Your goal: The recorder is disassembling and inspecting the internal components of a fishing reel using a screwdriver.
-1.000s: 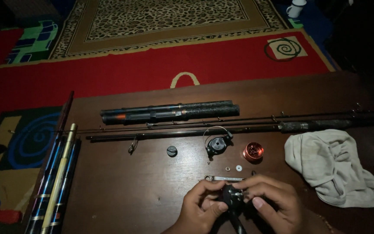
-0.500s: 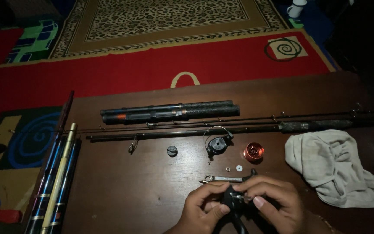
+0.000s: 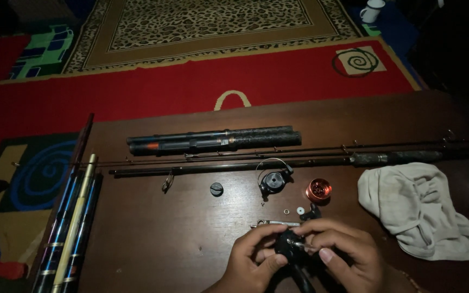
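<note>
Wooden surface (image 3: 153, 239) carries long dark rods (image 3: 278, 160) across its far side, a pale cloth (image 3: 413, 211) at the right and striped rods (image 3: 69, 228) along its left edge. Nearer lie a black rotor (image 3: 274, 182), an orange spool (image 3: 318, 190) and a small black cap (image 3: 216, 189). At the near edge the left hand (image 3: 253, 263) and right hand (image 3: 343, 255) both grip a black reel body (image 3: 289, 247).

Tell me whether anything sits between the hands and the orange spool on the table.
A small black part and tiny washers lie between the right hand and the orange spool. The left hand and right hand both grip the black reel body.
</note>
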